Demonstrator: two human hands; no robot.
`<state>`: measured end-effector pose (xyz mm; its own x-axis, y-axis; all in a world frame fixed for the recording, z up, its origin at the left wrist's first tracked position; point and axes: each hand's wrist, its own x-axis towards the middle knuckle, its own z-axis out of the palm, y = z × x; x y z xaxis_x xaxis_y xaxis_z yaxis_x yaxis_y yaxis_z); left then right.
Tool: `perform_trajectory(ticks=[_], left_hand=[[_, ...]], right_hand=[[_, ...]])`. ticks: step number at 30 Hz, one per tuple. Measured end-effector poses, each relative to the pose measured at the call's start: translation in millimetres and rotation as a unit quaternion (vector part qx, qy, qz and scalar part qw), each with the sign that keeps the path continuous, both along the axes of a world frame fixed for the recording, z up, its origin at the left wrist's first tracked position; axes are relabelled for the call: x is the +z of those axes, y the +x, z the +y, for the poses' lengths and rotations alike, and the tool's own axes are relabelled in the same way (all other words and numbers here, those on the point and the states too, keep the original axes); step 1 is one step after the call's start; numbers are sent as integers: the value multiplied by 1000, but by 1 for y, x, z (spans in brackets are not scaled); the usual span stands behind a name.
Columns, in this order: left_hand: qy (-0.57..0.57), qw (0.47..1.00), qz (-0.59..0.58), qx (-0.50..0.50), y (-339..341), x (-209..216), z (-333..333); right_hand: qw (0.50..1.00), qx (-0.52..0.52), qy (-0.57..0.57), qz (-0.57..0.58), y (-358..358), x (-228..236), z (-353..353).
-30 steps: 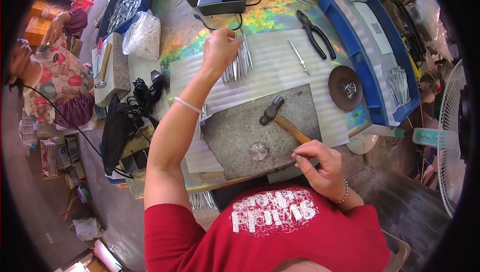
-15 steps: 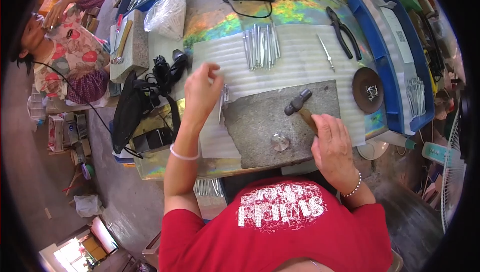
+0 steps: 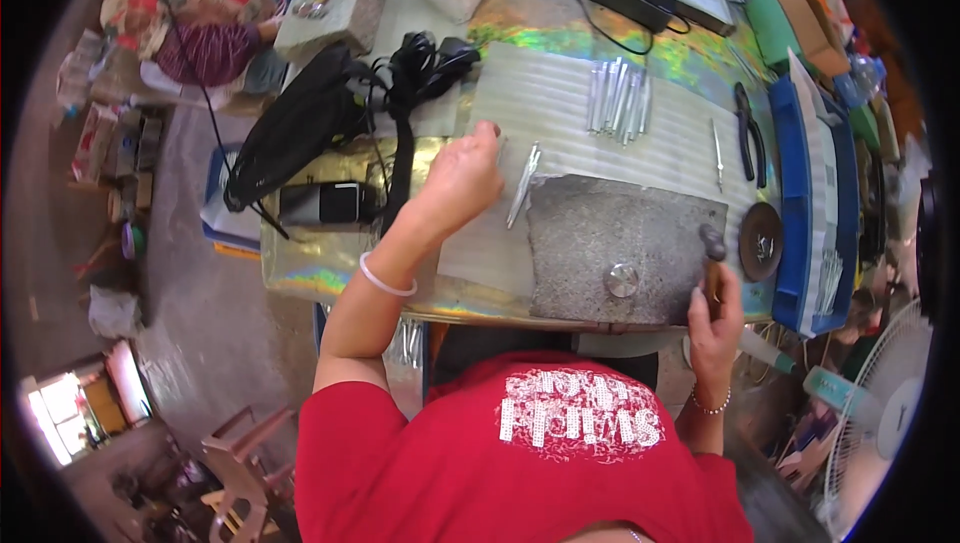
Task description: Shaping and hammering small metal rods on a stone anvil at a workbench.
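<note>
My right hand (image 3: 718, 328) grips the wooden handle of a hammer (image 3: 712, 243), whose dark metal head is over the right edge of a grey stone slab (image 3: 575, 233). A small round metal disc (image 3: 621, 280) sits on the slab near its front edge. My left hand (image 3: 465, 181) is closed, left of the slab over the pale foam sheet (image 3: 545, 108). Whatever its fingers may hold is hidden; a thin bright sliver shows beside them. Close to that hand lie a few thin metal rods (image 3: 523, 185). A bundle of similar rods (image 3: 618, 103) rests farther back.
On the right are a single rod (image 3: 717, 155), black pliers (image 3: 748, 138), a brown dish (image 3: 760, 263) of small metal pieces and a blue tray (image 3: 790, 203). A black bag (image 3: 300, 128) and a stone block (image 3: 338, 18) lie left. Another person (image 3: 195, 3) sits far left.
My right hand has carried the hammer rightward from the middle of the slab to its right edge. My left hand's fingers have closed beside the loose rods. The view has shifted.
</note>
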<state>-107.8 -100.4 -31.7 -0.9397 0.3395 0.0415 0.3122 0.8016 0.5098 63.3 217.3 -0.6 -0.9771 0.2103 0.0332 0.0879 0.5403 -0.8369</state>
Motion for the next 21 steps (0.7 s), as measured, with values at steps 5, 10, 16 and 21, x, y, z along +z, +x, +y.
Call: perform_trajectory(ticks=[5, 10, 16, 21], left_hand=[[335, 912, -237, 10, 15, 15, -32], [506, 811, -272, 108, 45, 41, -21], [462, 870, -128, 113, 92, 58, 23], [314, 949, 16, -27, 108, 56, 61]], right_hand=[[944, -50, -326, 15, -3, 15, -3], [964, -107, -244, 1, -7, 14, 17], [973, -227, -40, 8, -27, 6, 89], [972, -211, 99, -11, -37, -2, 127]])
